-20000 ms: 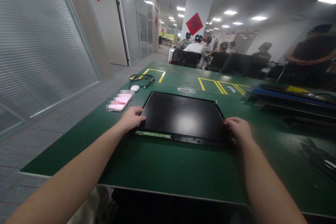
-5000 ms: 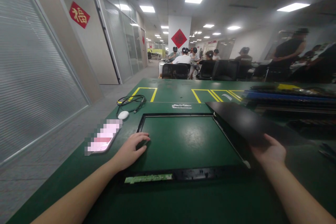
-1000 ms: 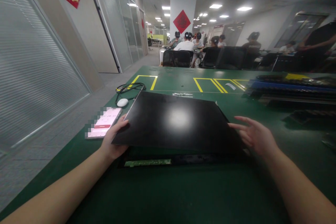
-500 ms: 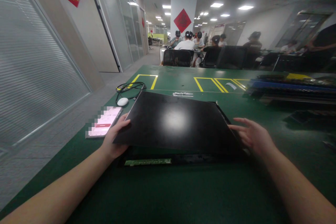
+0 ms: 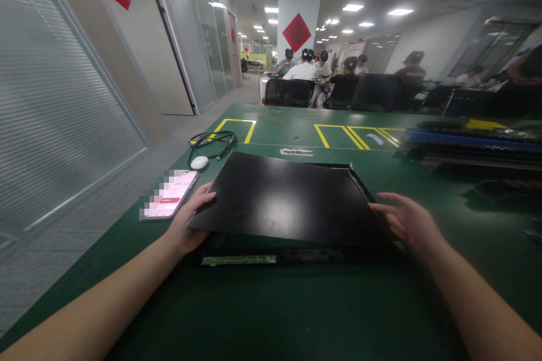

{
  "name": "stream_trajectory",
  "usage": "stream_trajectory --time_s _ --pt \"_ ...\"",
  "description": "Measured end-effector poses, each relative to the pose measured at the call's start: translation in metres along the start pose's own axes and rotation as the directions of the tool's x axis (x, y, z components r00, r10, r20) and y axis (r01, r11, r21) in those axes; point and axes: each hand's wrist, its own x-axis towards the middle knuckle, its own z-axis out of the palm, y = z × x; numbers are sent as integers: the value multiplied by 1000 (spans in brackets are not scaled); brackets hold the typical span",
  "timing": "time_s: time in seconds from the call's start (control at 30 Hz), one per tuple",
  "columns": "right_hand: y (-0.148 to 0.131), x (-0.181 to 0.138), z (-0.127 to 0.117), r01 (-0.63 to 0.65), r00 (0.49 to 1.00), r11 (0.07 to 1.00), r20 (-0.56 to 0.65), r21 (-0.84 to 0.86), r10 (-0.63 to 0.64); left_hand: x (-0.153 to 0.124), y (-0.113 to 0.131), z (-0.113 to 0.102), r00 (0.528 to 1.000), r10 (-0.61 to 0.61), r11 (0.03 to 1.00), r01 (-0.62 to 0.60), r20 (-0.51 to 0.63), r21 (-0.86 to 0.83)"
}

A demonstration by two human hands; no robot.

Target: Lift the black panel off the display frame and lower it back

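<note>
A glossy black screen panel (image 5: pixel 275 197) lies over a black frame (image 5: pixel 339 256), its left side raised and its right side low along the frame. My left hand (image 5: pixel 192 217) grips the panel's left edge, thumb on top and fingers beneath. At the right edge, my right hand (image 5: pixel 406 220) has its fingers stretched out and apart, with fingertips touching the edge; its lower fingers are dark and hard to make out. A green circuit board strip (image 5: pixel 239 260) shows along the frame's near side. Most of the frame is hidden under the panel.
On the green table (image 5: pixel 288 316), a phone (image 5: pixel 171 194), a white mouse-like object (image 5: pixel 199 163) and a coiled black cable (image 5: pixel 215 144) lie to the left. A blurred stack of dark and blue parts (image 5: pixel 470 141) stands at right. People sit beyond.
The panel has shifted slightly right and towards me at its far edge, baring more of the frame's far right corner. Both hands keep nearly the same places.
</note>
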Motion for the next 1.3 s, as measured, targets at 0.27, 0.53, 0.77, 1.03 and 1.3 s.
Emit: stream_trajectory --time_s 0.27,0.53,0.77,1.03,1.3 --pt "0 -1 -2 42 999 999 -8 -4 -42 -1 1 1 998 -5 1000 3 69 16" --pt "2 1 -4 65 998 998 -10 -24 -65 2 -1 0 995 -45 999 43 86 30" --pt "6 4 -5 66 998 997 -12 -36 -66 -1 0 3 997 -53 998 50 63 45" --pt "11 8 -8 97 995 992 -1 -78 -98 -1 0 6 996 -52 998 51 66 23" --pt "14 9 -8 130 991 981 -14 -147 -133 1 -1 4 995 -62 997 59 78 45"
